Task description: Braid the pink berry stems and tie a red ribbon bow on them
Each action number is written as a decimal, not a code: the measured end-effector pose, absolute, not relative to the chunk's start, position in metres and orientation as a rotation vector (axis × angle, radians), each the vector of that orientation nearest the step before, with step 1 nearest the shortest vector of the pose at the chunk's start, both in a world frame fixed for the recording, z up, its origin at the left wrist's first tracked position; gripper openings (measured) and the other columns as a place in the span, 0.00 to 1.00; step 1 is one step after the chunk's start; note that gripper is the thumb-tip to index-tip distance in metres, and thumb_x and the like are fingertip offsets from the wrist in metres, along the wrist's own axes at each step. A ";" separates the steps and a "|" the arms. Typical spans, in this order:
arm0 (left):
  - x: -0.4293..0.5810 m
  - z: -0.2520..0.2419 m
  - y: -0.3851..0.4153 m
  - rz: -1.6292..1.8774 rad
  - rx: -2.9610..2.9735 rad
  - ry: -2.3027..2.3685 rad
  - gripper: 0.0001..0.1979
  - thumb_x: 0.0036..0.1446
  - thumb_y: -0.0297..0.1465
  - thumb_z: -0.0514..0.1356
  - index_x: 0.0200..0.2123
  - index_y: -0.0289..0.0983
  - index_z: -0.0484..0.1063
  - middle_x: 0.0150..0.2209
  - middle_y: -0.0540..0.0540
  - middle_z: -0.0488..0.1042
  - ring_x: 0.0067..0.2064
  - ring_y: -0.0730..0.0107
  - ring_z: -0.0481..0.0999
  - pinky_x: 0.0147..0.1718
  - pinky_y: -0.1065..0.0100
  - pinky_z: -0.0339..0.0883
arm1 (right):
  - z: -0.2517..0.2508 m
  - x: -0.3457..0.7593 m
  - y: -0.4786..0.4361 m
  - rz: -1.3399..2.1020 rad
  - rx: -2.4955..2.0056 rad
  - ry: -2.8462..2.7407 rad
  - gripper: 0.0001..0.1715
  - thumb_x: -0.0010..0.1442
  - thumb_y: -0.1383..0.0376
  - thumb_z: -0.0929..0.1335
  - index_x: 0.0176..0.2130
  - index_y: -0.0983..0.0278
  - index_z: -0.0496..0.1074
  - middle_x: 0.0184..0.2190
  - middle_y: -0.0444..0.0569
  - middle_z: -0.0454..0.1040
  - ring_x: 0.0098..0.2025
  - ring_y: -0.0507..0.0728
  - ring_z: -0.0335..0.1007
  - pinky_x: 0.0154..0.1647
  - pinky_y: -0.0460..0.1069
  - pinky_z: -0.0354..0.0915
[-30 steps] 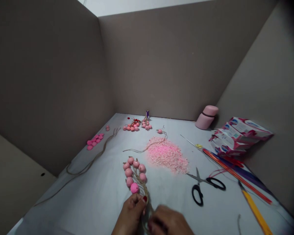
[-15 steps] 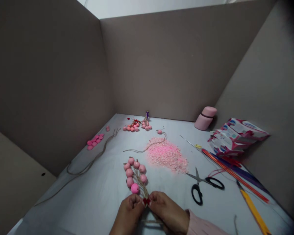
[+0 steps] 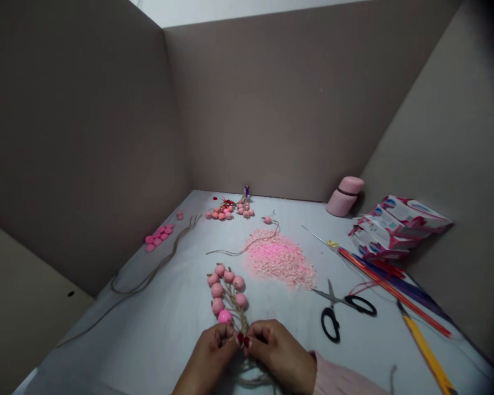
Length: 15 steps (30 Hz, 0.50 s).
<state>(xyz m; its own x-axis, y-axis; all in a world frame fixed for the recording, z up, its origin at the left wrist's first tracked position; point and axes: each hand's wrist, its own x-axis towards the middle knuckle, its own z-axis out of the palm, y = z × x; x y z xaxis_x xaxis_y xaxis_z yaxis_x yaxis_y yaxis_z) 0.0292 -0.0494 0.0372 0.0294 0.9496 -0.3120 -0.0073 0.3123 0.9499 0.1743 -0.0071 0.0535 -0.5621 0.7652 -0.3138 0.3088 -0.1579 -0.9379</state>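
Observation:
Close to me, a bunch of round pink beads [image 3: 217, 290] lies on the white table, strung on jute twine [image 3: 243, 321] whose strands come together toward my hands. One bead, the brighter pink one [image 3: 225, 316], sits just above my left fingers. My left hand [image 3: 216, 351] pinches the gathered twine from the left. From the right, my right hand [image 3: 278, 351] pinches it too, the thumbs almost meeting. Loose twine ends curve below the hands. The exact spot gripped is partly hidden by my fingers.
Pink granules [image 3: 278, 260] lie heaped mid-table. Scissors [image 3: 333, 307], a yellow cutter [image 3: 426, 348], ribbons [image 3: 395, 285] and boxes [image 3: 399, 225] are on the right. A pink flask [image 3: 346, 196] stands behind. Left are flat pink pieces [image 3: 158, 238] and long twine [image 3: 164, 263]; finished-looking bead bunches [image 3: 245, 208] lie at the back.
My left hand has shifted slightly left, and the thumbs have drawn a little apart. The twine ends below the hands have moved. The beads stay nearly in place.

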 end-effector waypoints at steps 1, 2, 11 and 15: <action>0.029 0.037 -0.050 0.956 0.963 1.321 0.24 0.38 0.51 0.60 0.19 0.34 0.65 0.19 0.52 0.62 0.23 0.74 0.58 0.24 0.71 0.51 | 0.054 0.175 -0.007 1.646 -1.197 -1.847 0.11 0.48 0.62 0.64 0.20 0.66 0.67 0.16 0.41 0.61 0.21 0.49 0.54 0.22 0.45 0.49; 0.029 0.037 -0.050 0.956 0.949 1.330 0.24 0.37 0.51 0.61 0.19 0.34 0.64 0.19 0.53 0.62 0.23 0.74 0.57 0.24 0.71 0.50 | 0.054 0.176 -0.008 1.527 -1.174 -1.920 0.12 0.49 0.62 0.63 0.20 0.66 0.68 0.18 0.42 0.64 0.24 0.50 0.57 0.26 0.45 0.52; 0.027 0.034 -0.051 0.963 0.918 1.224 0.20 0.43 0.46 0.61 0.21 0.33 0.67 0.20 0.50 0.67 0.23 0.73 0.62 0.25 0.71 0.54 | 0.054 0.169 -0.006 2.277 -1.281 -1.259 0.10 0.42 0.60 0.66 0.22 0.65 0.64 0.10 0.34 0.55 0.10 0.43 0.38 0.11 0.44 0.31; 0.025 0.037 -0.054 0.935 1.094 1.367 0.14 0.50 0.39 0.56 0.21 0.34 0.68 0.21 0.49 0.70 0.25 0.70 0.66 0.25 0.72 0.56 | 0.053 0.168 -0.007 2.338 -1.323 -1.214 0.07 0.40 0.63 0.66 0.22 0.66 0.66 0.09 0.34 0.56 0.09 0.42 0.38 0.11 0.45 0.28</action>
<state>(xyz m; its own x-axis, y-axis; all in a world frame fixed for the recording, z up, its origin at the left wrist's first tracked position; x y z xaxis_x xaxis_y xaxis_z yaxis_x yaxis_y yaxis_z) 0.0254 -0.0543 0.0368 0.0239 0.9635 -0.2665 0.1012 0.2629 0.9595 0.1680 -0.0075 0.0527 -0.5823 0.5186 -0.6261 0.2134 -0.6456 -0.7333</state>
